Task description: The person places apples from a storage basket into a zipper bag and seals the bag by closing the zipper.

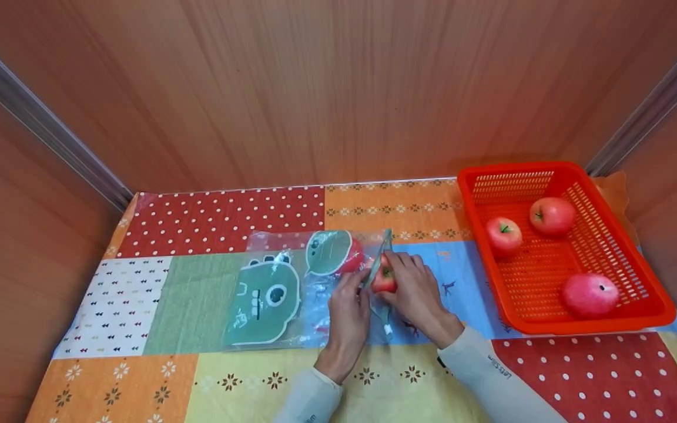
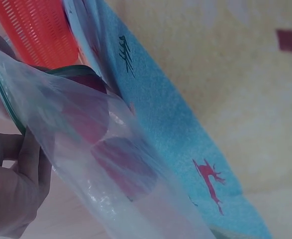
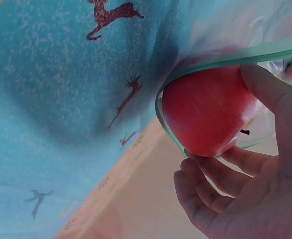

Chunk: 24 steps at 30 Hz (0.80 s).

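A clear zip bag (image 1: 265, 302) with a green monster print lies flat on the cloth, its green-edged mouth facing right. Inside it, behind the speech-bubble print, is a red fruit (image 1: 354, 258), blurred through the plastic in the left wrist view. My left hand (image 1: 348, 317) pinches the bag's rim at the mouth. Between the thumb and fingers of my right hand (image 1: 418, 291) is a red apple (image 3: 208, 109), partly inside the mouth, its dark stem facing outward. The green zip edge (image 3: 230, 59) wraps around the apple's far side.
On the right stands an orange plastic basket (image 1: 494, 294) holding two red apples (image 1: 552, 216) and a pinkish-red round fruit (image 1: 590, 295). A patchwork cloth (image 1: 197, 308) covers the table. Wood-grain panels (image 1: 315, 94) rise at the back and both sides.
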Each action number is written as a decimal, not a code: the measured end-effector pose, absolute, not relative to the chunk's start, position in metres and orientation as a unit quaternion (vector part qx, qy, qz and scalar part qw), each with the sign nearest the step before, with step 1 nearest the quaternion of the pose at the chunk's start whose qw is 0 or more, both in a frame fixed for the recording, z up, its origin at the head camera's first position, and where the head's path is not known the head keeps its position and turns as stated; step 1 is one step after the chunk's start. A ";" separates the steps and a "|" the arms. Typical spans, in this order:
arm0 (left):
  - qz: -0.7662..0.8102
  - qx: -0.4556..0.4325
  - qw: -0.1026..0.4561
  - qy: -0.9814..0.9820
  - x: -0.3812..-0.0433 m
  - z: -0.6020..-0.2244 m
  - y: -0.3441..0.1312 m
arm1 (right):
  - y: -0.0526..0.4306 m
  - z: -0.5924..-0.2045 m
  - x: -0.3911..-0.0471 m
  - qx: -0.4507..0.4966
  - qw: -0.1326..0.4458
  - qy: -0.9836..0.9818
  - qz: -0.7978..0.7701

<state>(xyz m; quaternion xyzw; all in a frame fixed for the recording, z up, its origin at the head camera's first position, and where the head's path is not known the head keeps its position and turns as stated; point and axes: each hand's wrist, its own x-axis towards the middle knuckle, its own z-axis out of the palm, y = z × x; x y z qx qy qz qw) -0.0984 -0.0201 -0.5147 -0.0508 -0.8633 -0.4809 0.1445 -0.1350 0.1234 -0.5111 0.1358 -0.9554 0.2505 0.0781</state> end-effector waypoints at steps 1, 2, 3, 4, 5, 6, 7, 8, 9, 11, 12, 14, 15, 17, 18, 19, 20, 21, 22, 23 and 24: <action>-0.480 -0.052 0.144 -0.864 -0.099 -0.514 -0.020 | 0.123 -0.512 -0.135 0.135 0.077 -0.954 0.255; -0.481 -0.051 0.142 -0.864 -0.098 -0.514 -0.020 | 0.123 -0.512 -0.135 0.134 0.075 -0.953 0.260; -0.482 -0.050 0.141 -0.864 -0.098 -0.513 -0.020 | 0.122 -0.513 -0.135 0.133 0.075 -0.952 0.264; -0.483 -0.049 0.139 -0.863 -0.098 -0.513 -0.020 | 0.122 -0.513 -0.136 0.133 0.075 -0.951 0.267; -0.484 -0.049 0.139 -0.863 -0.098 -0.513 -0.020 | 0.121 -0.514 -0.136 0.132 0.075 -0.951 0.270; -0.486 -0.048 0.138 -0.861 -0.098 -0.513 -0.020 | 0.121 -0.515 -0.136 0.131 0.074 -0.950 0.273; -0.488 -0.047 0.138 -0.860 -0.098 -0.512 -0.020 | 0.121 -0.515 -0.137 0.130 0.073 -0.950 0.276; -0.491 -0.047 0.138 -0.859 -0.098 -0.512 -0.020 | 0.120 -0.515 -0.137 0.129 0.074 -0.949 0.277; -0.492 -0.047 0.139 -0.858 -0.098 -0.512 -0.019 | 0.120 -0.516 -0.138 0.128 0.076 -0.949 0.277; -0.494 -0.047 0.140 -0.857 -0.098 -0.512 -0.019 | 0.119 -0.517 -0.138 0.126 0.073 -0.949 0.279; -0.496 -0.046 0.140 -0.856 -0.098 -0.511 -0.019 | 0.119 -0.517 -0.138 0.125 0.072 -0.949 0.280; -0.498 -0.045 0.140 -0.855 -0.098 -0.511 -0.019 | 0.118 -0.517 -0.138 0.125 0.070 -0.949 0.283; -0.500 -0.042 0.138 -0.854 -0.098 -0.511 -0.019 | 0.118 -0.517 -0.138 0.124 0.067 -0.948 0.286; -0.503 -0.043 0.140 -0.852 -0.098 -0.510 -0.019 | 0.117 -0.518 -0.138 0.123 0.064 -0.947 0.291; -0.503 -0.043 0.142 -0.851 -0.098 -0.510 -0.019 | 0.116 -0.518 -0.138 0.124 0.065 -0.946 0.293; -0.503 -0.044 0.145 -0.851 -0.098 -0.510 -0.019 | 0.116 -0.519 -0.139 0.124 0.064 -0.945 0.296; -0.502 -0.045 0.148 -0.851 -0.098 -0.510 -0.019 | 0.115 -0.519 -0.139 0.126 0.065 -0.944 0.298; -0.501 -0.047 0.151 -0.851 -0.098 -0.510 -0.019 | 0.115 -0.519 -0.139 0.127 0.066 -0.942 0.303; -0.499 -0.048 0.155 -0.851 -0.098 -0.510 -0.019 | 0.114 -0.520 -0.139 0.129 0.067 -0.940 0.308; -0.497 -0.050 0.160 -0.851 -0.098 -0.511 -0.019 | 0.114 -0.520 -0.139 0.130 0.068 -0.938 0.313; -0.496 -0.050 0.162 -0.851 -0.097 -0.511 -0.019 | 0.113 -0.520 -0.139 0.131 0.066 -0.936 0.320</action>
